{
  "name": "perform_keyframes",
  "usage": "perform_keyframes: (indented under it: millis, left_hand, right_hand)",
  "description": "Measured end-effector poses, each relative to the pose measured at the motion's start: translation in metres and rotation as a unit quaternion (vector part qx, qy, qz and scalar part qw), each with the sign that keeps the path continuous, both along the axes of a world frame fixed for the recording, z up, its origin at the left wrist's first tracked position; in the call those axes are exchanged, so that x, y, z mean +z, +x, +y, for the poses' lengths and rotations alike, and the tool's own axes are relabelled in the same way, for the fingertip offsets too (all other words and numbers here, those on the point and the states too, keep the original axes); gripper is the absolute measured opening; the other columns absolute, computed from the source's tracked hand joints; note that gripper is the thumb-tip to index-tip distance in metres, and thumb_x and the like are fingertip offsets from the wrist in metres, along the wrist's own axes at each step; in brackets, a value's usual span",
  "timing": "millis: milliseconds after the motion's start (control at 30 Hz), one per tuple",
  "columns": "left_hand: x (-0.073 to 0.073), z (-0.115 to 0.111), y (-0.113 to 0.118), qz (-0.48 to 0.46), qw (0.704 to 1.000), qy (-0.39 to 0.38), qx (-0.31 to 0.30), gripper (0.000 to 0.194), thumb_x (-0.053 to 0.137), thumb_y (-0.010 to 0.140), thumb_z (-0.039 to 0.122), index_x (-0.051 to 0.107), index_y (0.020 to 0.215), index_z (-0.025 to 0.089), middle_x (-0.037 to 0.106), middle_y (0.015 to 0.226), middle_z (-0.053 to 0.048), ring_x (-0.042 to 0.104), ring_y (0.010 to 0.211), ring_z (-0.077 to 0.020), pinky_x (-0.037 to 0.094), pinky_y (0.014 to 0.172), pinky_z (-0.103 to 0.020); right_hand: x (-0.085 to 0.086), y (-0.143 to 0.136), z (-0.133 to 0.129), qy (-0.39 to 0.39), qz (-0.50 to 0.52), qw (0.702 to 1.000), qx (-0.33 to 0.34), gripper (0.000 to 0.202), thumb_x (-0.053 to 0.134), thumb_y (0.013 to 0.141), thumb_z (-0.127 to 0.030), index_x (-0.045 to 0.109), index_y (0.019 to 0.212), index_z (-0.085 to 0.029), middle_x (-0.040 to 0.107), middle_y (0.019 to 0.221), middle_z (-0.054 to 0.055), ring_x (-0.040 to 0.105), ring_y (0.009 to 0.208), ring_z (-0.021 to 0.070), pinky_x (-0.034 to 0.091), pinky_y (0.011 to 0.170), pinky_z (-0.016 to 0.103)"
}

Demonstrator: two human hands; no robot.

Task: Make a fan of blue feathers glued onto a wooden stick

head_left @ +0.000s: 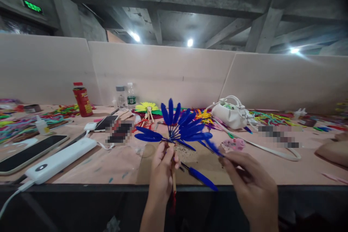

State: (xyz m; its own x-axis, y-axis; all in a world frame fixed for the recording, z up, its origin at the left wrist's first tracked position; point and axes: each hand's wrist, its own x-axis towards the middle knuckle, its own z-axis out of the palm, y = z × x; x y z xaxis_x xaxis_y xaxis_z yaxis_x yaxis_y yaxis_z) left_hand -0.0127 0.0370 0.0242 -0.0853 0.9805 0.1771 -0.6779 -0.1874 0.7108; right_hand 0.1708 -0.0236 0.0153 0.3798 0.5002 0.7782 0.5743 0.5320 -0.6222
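Note:
My left hand [163, 166] is closed around the wooden handle of a blue feather fan [174, 127], just under where the quills meet. The feathers spread upward and to both sides, and a red tassel hangs from the handle's lower end. To the right, my right hand [251, 185] pinches a single blue feather [213, 148] between thumb and fingers, its tip pointing at the fan. Below the fan, a loose blue feather [202, 178] lies over the front edge of a brown board [146, 163], which is littered with small scraps.
At left lie a white power bank [62, 159], a phone [32, 152] and a small glue bottle [42, 126]. A red bottle [83, 99], a yellow feather fan [148, 108] and a white handbag [230, 114] stand farther back. Another person's arm [333, 152] rests at right.

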Motion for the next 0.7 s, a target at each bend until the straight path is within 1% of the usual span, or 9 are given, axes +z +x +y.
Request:
perform_keyframes:
  millis: [33,133,267,333,400,467,567,633,700]
  left_hand:
    - [0.000,-0.002,0.003,0.003,1.000,-0.004,-0.019,0.035,0.091,0.064,0.029,0.065,0.084,0.017,0.054,0.066,0.005,0.048,0.053,-0.0076,0.033,0.042,-0.016]
    - [-0.002,-0.008,0.010,0.005,0.998,-0.015,-0.068,0.033,0.090,0.064,0.028,0.064,0.080,0.017,0.050,0.058,0.007,0.043,0.050,-0.0068,0.031,0.044,-0.016]
    - [-0.006,-0.014,0.014,0.011,0.993,-0.041,-0.111,0.037,0.093,0.060,0.027,0.061,0.078,0.018,0.050,0.055,0.007,0.043,0.049,-0.0069,0.031,0.045,-0.017]
    - [-0.008,-0.015,0.014,0.026,0.991,-0.041,-0.122,0.041,0.095,0.060,0.032,0.062,0.082,0.018,0.052,0.056,0.007,0.042,0.049,-0.0068,0.031,0.045,-0.017]
    - [-0.009,-0.015,0.016,0.051,0.991,-0.034,-0.121,0.045,0.094,0.064,0.044,0.061,0.081,0.018,0.051,0.056,0.007,0.041,0.048,-0.0070,0.031,0.044,-0.017]
    - [-0.009,-0.014,0.019,0.071,0.991,-0.033,-0.109,0.049,0.091,0.066,0.054,0.059,0.075,0.018,0.050,0.055,0.007,0.042,0.049,-0.0071,0.032,0.044,-0.017]
    - [-0.007,-0.014,0.023,0.074,0.992,-0.041,-0.092,0.054,0.089,0.065,0.060,0.057,0.068,0.017,0.051,0.053,0.007,0.044,0.049,-0.0069,0.034,0.045,-0.017]
    - [-0.005,-0.014,0.026,0.059,0.993,-0.054,-0.087,0.056,0.090,0.063,0.062,0.056,0.068,0.017,0.050,0.051,0.008,0.043,0.047,-0.0065,0.034,0.043,-0.016]
    - [-0.004,-0.014,0.027,0.038,0.993,-0.068,-0.089,0.059,0.092,0.059,0.063,0.055,0.069,0.018,0.049,0.048,0.009,0.042,0.045,-0.0062,0.034,0.041,-0.016]
  right_hand:
    - [0.000,-0.008,0.002,0.026,-0.041,0.999,0.019,0.005,0.072,0.090,-0.027,0.077,0.092,-0.026,0.077,0.096,0.006,0.073,0.087,0.0229,0.059,0.071,0.030]
    - [0.002,-0.032,0.009,0.077,-0.140,0.987,0.035,0.014,0.070,0.091,-0.016,0.078,0.093,-0.027,0.078,0.090,0.004,0.074,0.084,0.0213,0.060,0.076,0.031]
    - [0.003,-0.051,0.017,0.079,-0.183,0.980,0.020,0.020,0.062,0.096,-0.011,0.078,0.101,-0.023,0.078,0.093,0.006,0.075,0.085,0.0192,0.060,0.079,0.029]
    - [0.001,-0.054,0.019,0.070,-0.197,0.978,-0.004,0.023,0.058,0.098,-0.011,0.077,0.103,-0.022,0.078,0.095,0.007,0.075,0.087,0.0190,0.059,0.079,0.029]
    - [-0.001,-0.054,0.020,0.063,-0.203,0.977,-0.031,0.023,0.057,0.099,-0.012,0.077,0.102,-0.022,0.079,0.096,0.006,0.075,0.087,0.0196,0.058,0.081,0.030]
    - [-0.001,-0.055,0.021,0.067,-0.197,0.977,-0.053,0.021,0.058,0.099,-0.016,0.078,0.100,-0.021,0.079,0.094,0.006,0.075,0.084,0.0206,0.058,0.081,0.032]
    - [0.000,-0.059,0.021,0.086,-0.169,0.979,-0.072,0.019,0.060,0.098,-0.020,0.078,0.095,-0.019,0.079,0.088,0.008,0.076,0.080,0.0217,0.059,0.073,0.031]
    - [0.001,-0.062,0.021,0.078,-0.141,0.985,-0.064,0.019,0.062,0.097,-0.022,0.079,0.090,-0.018,0.079,0.084,0.008,0.075,0.074,0.0208,0.059,0.065,0.028]
    - [0.001,-0.064,0.021,0.040,-0.099,0.994,-0.037,0.018,0.066,0.095,-0.026,0.080,0.087,-0.019,0.079,0.080,0.007,0.074,0.067,0.0195,0.058,0.058,0.026]
